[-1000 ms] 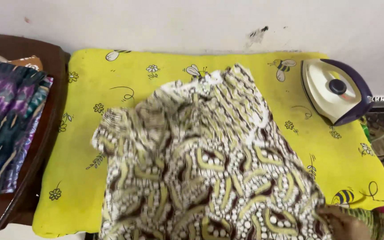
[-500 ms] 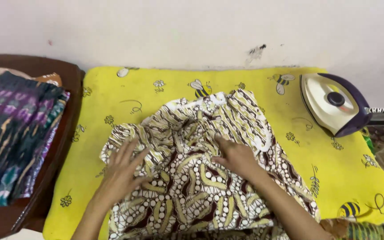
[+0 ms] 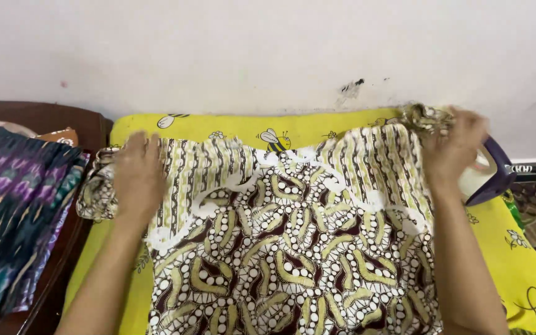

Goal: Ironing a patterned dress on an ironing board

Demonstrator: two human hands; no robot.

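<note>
Left hand [image 3: 138, 177] lies flat, fingers together, pinning the patterned cloth [image 3: 293, 248] at 9 o'clock. Right hand [image 3: 451, 149] pinches its bunched corner at 2 o'clock, beside the iron [image 3: 491, 177], drawing it taut across the yellow pad [image 3: 516, 267].

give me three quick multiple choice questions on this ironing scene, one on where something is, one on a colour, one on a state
1. Where does the folded stack of purple and teal patterned cloth lie?
A. at the left, on the dark wooden furniture
B. on top of the iron
C. at the far right edge

2. What colour is the padded ironing cover with bee drawings?
A. blue
B. yellow
C. grey

3. How does the brown, cream and olive patterned garment lie?
A. rolled into a ball
B. hanging on the wall
C. spread out flat under both hands

Answers:
1. A, the stack sits on the wood left of the cover.
2. B, the cover shows yellow around the garment.
3. C, the left hand presses one upper corner and the right hand grips the other, in front of the cream and purple iron.
</note>
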